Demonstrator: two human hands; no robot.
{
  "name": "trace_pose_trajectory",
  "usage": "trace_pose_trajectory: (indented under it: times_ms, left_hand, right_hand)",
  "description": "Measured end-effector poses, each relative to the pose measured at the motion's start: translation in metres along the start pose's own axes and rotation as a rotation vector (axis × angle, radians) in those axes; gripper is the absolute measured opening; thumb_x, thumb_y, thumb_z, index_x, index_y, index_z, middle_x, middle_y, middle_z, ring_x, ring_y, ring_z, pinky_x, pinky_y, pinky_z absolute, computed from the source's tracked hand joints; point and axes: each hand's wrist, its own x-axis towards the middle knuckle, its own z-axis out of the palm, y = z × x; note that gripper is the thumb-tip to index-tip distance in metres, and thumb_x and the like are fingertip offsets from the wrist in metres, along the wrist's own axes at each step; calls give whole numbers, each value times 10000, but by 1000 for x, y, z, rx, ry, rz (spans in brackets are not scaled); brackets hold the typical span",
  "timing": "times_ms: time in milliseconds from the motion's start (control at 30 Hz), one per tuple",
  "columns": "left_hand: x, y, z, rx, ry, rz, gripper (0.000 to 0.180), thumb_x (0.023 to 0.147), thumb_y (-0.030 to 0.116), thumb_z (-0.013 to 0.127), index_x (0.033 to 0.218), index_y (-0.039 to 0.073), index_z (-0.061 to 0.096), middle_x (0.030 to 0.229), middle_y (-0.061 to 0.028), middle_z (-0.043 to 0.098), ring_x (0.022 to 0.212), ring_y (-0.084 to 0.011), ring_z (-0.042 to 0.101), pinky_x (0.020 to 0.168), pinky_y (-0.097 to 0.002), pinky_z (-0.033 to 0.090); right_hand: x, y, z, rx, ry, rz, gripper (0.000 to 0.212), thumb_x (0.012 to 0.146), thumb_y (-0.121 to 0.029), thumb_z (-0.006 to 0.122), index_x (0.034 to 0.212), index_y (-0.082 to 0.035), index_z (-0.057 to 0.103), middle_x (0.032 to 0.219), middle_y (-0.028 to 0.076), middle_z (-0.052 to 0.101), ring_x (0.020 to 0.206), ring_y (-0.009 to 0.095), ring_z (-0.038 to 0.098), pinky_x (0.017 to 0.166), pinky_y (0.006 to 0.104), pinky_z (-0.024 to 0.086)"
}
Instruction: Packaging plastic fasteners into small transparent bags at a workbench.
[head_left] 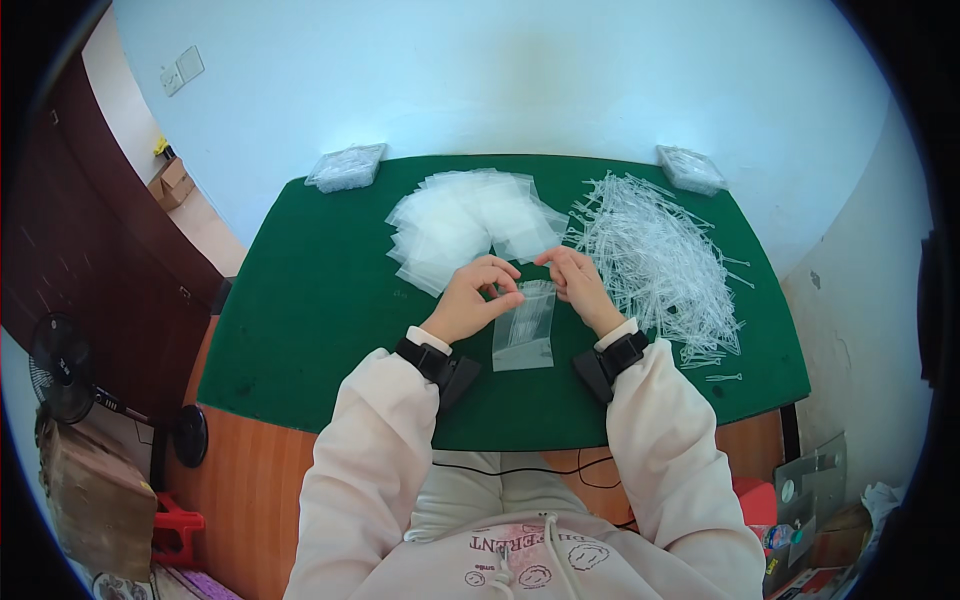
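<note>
A small clear plastic bag (523, 338) lies on the green table in front of me, with several thin clear plastic forks or picks inside its far part. My left hand (478, 298) hovers at the bag's upper left, thumb and forefinger apart with a gap between them. On the other side, my right hand (580, 283) is close to the bag's upper right corner, its forefinger stretched toward the left and the other fingers curled. Nothing shows in either hand. Beyond them spreads a pile of flat empty clear bags (450, 225). To the right is a heap of loose clear plastic picks (655, 265).
Two packed clear bundles, one at the back left (346, 168) and one at the back right (692, 170), sit at the table's (290, 330) far corners by the wall. A black fan (65, 365) and a cardboard box (95, 490) stand left. A red stool (180, 530) is below.
</note>
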Motion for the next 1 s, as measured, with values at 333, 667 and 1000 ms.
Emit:
trace_pose_trajectory:
  times_ms: [333, 667, 1000]
  left_hand:
    - [3, -10, 1, -188, 307, 108, 64, 786, 42, 690, 804, 24, 631, 927, -54, 613, 765, -81, 554, 646, -203, 448]
    - [3, -14, -5, -401, 442, -45, 114, 820, 49, 667, 905, 1, 609, 914, -45, 623, 754, -76, 578, 656, -199, 456]
    - [2, -7, -5, -314, 362, -223, 199, 806, 123, 700, 937, -4, 620, 808, -24, 630, 712, -64, 577, 604, -199, 449]
  right_hand:
    - [0, 6, 3, 118, -5, 52, 312, 943, -319, 497, 885, -40, 625, 597, -91, 386, 511, 7, 332, 449, 187, 257]
    - [-2, 6, 8, -126, -56, -56, 110, 862, -139, 619, 800, -49, 615, 653, -72, 506, 549, 6, 406, 482, 178, 313]
    - [-3, 7, 8, -139, -76, -90, 118, 861, -138, 616, 786, -48, 608, 663, -70, 514, 567, 16, 421, 505, 186, 334]
